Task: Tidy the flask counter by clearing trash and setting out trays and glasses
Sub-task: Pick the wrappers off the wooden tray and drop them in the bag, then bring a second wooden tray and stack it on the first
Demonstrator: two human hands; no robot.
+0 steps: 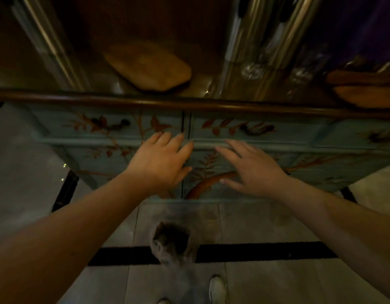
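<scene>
Tray (149, 65), a tan wooden slab, lies flat on the counter (189, 102) beyond and above both hands, long axis slanting left-to-right, nearer the left hand (159, 160) than the right hand (252, 166); all fingers spread, empty.

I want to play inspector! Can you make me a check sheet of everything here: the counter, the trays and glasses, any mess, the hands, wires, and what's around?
Surface: counter, dark, glossy, wood-edged.
Job's things: wooden tray on counter; another tray at the right edge; glasses, blurred.
Clutter: no trash seen.
Grippers: left hand and right hand open, empty, in front of the painted cabinet.
Cables: nothing seen.
Surroundings: metal flasks, grey tiled floor, white shoe.
</scene>
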